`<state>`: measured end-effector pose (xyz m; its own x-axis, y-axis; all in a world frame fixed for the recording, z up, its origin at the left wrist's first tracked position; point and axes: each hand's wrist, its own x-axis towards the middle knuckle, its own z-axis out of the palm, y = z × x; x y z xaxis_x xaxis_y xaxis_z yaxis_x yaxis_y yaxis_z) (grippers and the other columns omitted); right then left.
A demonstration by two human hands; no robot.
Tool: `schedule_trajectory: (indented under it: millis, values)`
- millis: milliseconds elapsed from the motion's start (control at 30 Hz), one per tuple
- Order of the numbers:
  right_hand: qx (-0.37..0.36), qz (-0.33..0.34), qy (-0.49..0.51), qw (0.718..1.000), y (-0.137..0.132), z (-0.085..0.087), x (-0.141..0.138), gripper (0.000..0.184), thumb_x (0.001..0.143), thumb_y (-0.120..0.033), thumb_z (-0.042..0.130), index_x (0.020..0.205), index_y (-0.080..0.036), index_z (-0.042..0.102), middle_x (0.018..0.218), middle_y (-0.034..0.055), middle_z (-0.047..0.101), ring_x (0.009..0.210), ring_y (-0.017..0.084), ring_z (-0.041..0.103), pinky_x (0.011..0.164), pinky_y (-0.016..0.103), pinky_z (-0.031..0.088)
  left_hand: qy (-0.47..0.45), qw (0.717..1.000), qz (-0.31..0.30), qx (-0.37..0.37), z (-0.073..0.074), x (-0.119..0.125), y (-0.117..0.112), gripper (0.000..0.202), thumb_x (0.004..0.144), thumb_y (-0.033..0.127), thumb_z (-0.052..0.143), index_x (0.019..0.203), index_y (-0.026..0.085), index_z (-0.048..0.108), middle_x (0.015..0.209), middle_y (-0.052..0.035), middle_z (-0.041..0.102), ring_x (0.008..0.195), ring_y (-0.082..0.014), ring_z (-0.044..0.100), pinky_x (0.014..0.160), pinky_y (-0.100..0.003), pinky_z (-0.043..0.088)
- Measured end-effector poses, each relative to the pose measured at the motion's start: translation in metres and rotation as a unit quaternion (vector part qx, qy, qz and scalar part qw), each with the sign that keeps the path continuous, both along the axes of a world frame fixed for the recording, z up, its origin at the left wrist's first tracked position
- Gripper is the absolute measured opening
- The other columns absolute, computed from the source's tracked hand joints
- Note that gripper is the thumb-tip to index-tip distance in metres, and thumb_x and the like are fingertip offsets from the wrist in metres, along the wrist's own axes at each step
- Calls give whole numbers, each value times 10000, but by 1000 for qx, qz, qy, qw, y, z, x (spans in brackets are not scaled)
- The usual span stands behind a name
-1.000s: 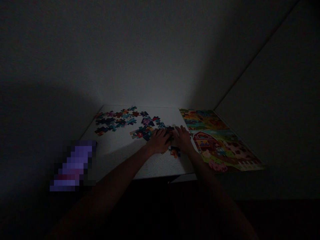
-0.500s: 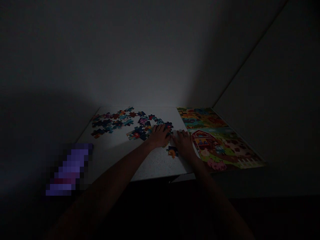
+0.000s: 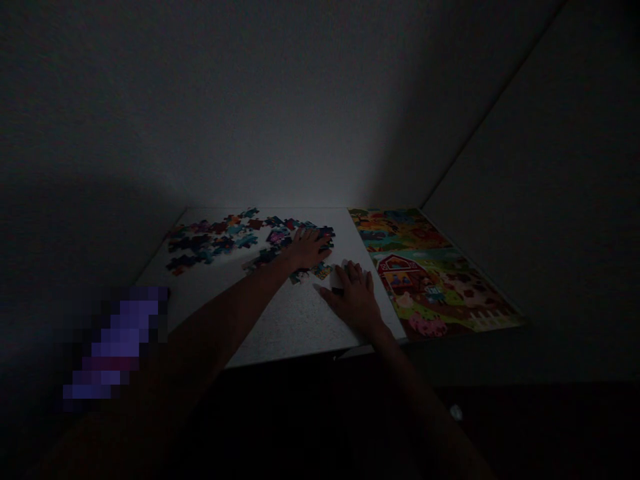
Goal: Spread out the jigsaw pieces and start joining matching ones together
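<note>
Steady puzzle (image 3: 328, 235) on worktop (image 3: 280, 327) with left hand (image 3: 307, 252) spread flat over it, slide dark piece (image 3: 338, 291) under right hand (image 3: 356, 300) square, no forcing; can't tell right grip, pinching or resting.

With 12 at the top of the view, two hands show: one left hand (image 3: 309, 249) at the centre and one right hand (image 3: 353, 299) at 5 o'clock. Two arms run down from them, at 7 and 5 o'clock. There is one table (image 3: 285, 320). The pieces (image 3: 197, 243) form two main groups, one at 9 o'clock and one at the centre, partly covered; well over ten in all, too dark for an exact count. Two pictures (image 3: 453, 300) lie at 3 and 4 o'clock, the lower showing one barn (image 3: 397, 274). One blurred purple object (image 3: 117, 340) is at 8 o'clock.
</note>
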<state>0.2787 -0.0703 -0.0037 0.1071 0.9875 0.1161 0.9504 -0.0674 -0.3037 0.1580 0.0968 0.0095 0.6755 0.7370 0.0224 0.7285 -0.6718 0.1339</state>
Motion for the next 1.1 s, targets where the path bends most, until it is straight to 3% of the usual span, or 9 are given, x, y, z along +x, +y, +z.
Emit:
schedule_trajectory:
  millis: [200,367,567,733,1100]
  values:
    - [-14,4,-16,1000,2,2,-1,733,948,-664,350,1496,-180,403,1599,178,268,1500,351,156,1194,560,99,23,999,14,-29,4,-32,37,499,1013,495,259,1446,345,454,1555,-35,400,1449,-306,302,1158,-551,200]
    - [-22,-16,-25,999,8,1,-5,684,969,-600,362,1506,-179,388,1600,187,259,1492,374,172,1190,556,109,18,999,31,-18,1,-65,39,469,1015,421,284,1416,313,501,1549,-55,409,1437,-254,336,1154,-467,244]
    - [-26,-30,-13,999,26,2,-13,771,919,-680,402,1523,-205,351,1613,179,227,1493,398,141,1179,580,95,4,999,50,2,-8,-92,21,517,1012,499,277,1448,295,463,1569,-72,372,1459,-275,294,1170,-479,210]
    - [-42,17,-13,999,49,4,-15,759,905,-730,359,1525,-293,338,1633,128,195,1504,384,91,1180,586,45,3,998,60,8,-15,-105,0,566,1006,512,285,1508,265,370,1607,-94,286,1489,-308,214,1188,-516,155]
    - [-71,-8,-19,997,103,3,-18,812,912,-743,266,1550,-241,275,1625,161,199,1503,369,115,1179,582,33,-18,995,93,28,-13,-104,-60,593,993,517,342,1504,218,376,1605,-130,276,1483,-329,225,1192,-536,158]
